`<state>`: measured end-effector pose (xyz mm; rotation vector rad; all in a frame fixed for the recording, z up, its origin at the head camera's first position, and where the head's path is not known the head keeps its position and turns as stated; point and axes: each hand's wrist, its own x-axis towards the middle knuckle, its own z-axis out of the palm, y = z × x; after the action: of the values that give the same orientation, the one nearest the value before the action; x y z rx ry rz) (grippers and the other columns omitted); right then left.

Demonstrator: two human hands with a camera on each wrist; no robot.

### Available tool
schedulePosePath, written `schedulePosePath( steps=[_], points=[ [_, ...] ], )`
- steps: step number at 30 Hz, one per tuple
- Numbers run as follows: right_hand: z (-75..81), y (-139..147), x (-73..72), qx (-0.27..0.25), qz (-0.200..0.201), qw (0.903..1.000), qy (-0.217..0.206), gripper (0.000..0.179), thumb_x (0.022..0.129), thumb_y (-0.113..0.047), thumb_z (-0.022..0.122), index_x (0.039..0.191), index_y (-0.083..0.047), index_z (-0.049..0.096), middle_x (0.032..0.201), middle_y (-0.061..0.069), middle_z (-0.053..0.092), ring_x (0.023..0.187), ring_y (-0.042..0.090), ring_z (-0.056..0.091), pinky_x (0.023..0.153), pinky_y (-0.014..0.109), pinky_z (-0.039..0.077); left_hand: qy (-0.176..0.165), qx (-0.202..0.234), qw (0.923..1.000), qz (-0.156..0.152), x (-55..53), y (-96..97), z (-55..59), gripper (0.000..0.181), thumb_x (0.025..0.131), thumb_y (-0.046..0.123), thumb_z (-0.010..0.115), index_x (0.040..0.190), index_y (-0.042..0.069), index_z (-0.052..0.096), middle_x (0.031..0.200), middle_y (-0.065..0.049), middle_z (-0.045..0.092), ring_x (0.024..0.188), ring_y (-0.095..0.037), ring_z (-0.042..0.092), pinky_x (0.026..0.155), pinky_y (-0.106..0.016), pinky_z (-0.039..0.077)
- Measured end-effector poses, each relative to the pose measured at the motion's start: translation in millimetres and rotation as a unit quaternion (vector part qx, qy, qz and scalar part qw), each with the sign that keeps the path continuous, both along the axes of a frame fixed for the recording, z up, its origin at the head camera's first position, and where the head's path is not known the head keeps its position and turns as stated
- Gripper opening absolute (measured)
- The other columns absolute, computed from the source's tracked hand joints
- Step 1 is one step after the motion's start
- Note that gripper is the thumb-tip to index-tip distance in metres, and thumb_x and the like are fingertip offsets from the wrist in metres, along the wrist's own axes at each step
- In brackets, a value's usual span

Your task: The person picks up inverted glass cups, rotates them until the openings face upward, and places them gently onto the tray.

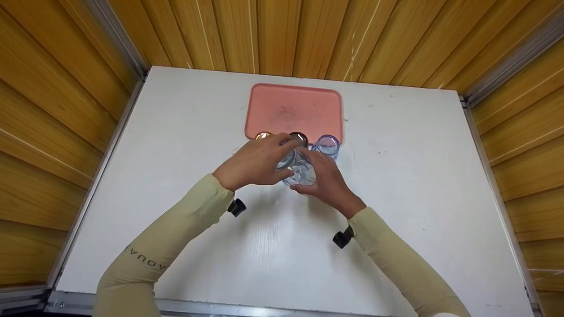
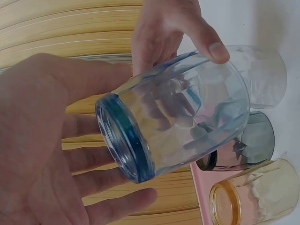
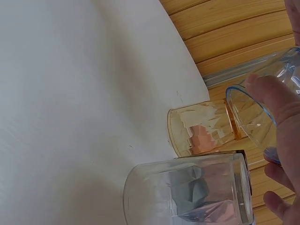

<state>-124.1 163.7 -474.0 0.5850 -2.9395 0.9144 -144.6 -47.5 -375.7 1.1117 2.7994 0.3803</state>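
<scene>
A blue-tinted drinking glass (image 2: 187, 117) is tilted, its thick base up and its open rim down. My right hand (image 1: 328, 180) grips it near the rim, the thumb lying on the wall there. Around the base, my left hand (image 1: 260, 160) has its fingers spread and mostly straight, with the thumb beside the glass. Below both hands a clear glass (image 3: 154, 192) stands upside down on the table. Close behind are an amber glass (image 3: 201, 129) and a dark grey glass (image 2: 258, 140). Past my right fingers, a violet-blue glass (image 1: 328, 145) is upside down too.
A pink tray (image 1: 293, 110) lies flat just beyond the glasses, its near edge partly hidden by them. The white table (image 1: 264, 246) reaches back to a wood-panelled wall (image 1: 282, 39). Metal rails (image 1: 119, 39) run along the sides.
</scene>
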Motion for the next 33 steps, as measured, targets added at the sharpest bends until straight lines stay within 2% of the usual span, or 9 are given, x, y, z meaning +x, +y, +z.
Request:
schedulePosePath(
  steps=[4, 9, 15, 23, 33],
  points=[
    [0.8, 0.0, 0.0, -0.002, 0.003, 1.0, 0.004, 0.088, 0.075, -0.043, 0.081, 0.146, -0.021, 0.035, 0.141, 0.002, 0.05, 0.128, 0.022, 0.047, 0.11, 0.049, 0.04, 0.014, -0.008, 0.9999, -0.004, 0.0, 2.7, 0.0, 0.069, 0.084, 0.042, 0.071, 0.144, 0.023, 0.044, 0.14, -0.003, 0.052, 0.125, -0.022, 0.054, 0.107, -0.045, 0.044],
    [1.8, 0.1, -0.3, -0.008, 0.006, 0.9999, 0.004, 0.089, 0.074, -0.041, 0.082, 0.146, -0.02, 0.035, 0.14, 0.003, 0.05, 0.127, 0.023, 0.046, 0.111, 0.049, 0.039, 0.032, -0.011, 0.9994, -0.009, 0.8, 4.5, -0.7, 0.074, 0.077, 0.039, 0.079, 0.142, 0.024, 0.047, 0.141, -0.002, 0.053, 0.126, -0.023, 0.054, 0.107, -0.045, 0.044],
    [2.6, 0.8, 0.5, -0.017, 0.008, 0.9998, -0.008, 0.09, 0.073, -0.041, 0.083, 0.146, -0.02, 0.035, 0.138, 0.001, 0.05, 0.124, 0.022, 0.045, 0.108, 0.047, 0.042, 0.048, -0.012, 0.9986, -0.02, 2.0, 5.2, -2.3, 0.084, 0.068, 0.031, 0.088, 0.141, 0.022, 0.048, 0.141, -0.002, 0.052, 0.131, -0.022, 0.049, 0.11, -0.047, 0.04],
    [2.8, 3.3, 0.1, -0.025, 0.016, 0.9995, -0.008, 0.089, 0.072, -0.04, 0.083, 0.145, -0.021, 0.035, 0.137, 0.0, 0.051, 0.122, 0.02, 0.046, 0.108, 0.046, 0.042, 0.062, -0.011, 0.9976, -0.029, 2.9, 6.8, -4.8, 0.083, 0.066, 0.03, 0.089, 0.139, 0.022, 0.049, 0.142, -0.003, 0.051, 0.133, -0.024, 0.047, 0.11, -0.049, 0.039],
    [4.5, 7.2, -0.9, -0.021, 0.031, 0.9992, -0.012, 0.087, 0.072, -0.037, 0.084, 0.143, -0.022, 0.037, 0.135, 0.0, 0.051, 0.121, 0.02, 0.047, 0.106, 0.043, 0.045, 0.055, -0.001, 0.9981, -0.03, 3.5, 8.7, -8.6, 0.083, 0.065, 0.027, 0.09, 0.138, 0.024, 0.05, 0.143, -0.004, 0.05, 0.131, -0.025, 0.049, 0.106, -0.049, 0.039]
  ],
)
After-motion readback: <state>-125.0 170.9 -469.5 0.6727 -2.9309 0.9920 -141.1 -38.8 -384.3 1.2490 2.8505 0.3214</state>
